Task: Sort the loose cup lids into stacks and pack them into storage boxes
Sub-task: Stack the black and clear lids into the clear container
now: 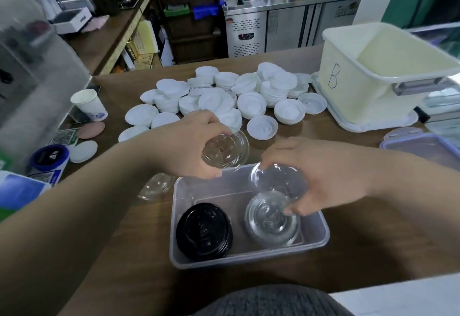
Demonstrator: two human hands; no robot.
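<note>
Left hand point(189, 141) pinches a clear round plastic lid point(225, 151) near the translucent rectangular box point(249, 257). Right hand point(323, 178) grips a second clear lid point(276, 178) over the boxed clear stack point(272, 218); dropped tilted, it may not nest.

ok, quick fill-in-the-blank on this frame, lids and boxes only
The cream box bears the letter ___.
In the clear container, the stack left of the clear lids is ___.
The loose pile on the table is of ___ lids.
The left hand holds lids that are ___.
Missing: B; black; white; clear.
</note>
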